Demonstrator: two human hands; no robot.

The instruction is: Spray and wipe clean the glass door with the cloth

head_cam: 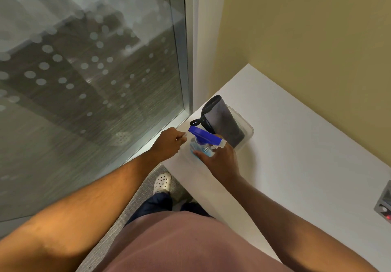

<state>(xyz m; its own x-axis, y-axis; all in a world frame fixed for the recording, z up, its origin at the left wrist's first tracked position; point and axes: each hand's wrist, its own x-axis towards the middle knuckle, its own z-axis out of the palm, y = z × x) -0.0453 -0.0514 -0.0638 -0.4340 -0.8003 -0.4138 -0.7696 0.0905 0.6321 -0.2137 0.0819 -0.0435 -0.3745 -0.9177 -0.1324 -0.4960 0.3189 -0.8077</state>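
The glass door [88, 64] fills the left, its pane marked with frosted dots. On the white table's corner stands a clear plastic container [249, 128]. Inside it lies a folded grey cloth [224, 119] with a black loop. A spray bottle [204, 134] with a blue trigger head and pale blue body stands at the container's near end. My right hand [221, 157] grips the bottle's body just below the head. My left hand [168, 143] has curled fingers at the container's left rim and seems to pinch it.
The white table [296, 155] runs along a yellow wall [306, 28] on the right. A grey metal door frame [186, 60] separates glass and wall. A small grey panel with a red light [385, 208] sits at the table's right edge. My shoe [162, 182] stands on grey carpet.
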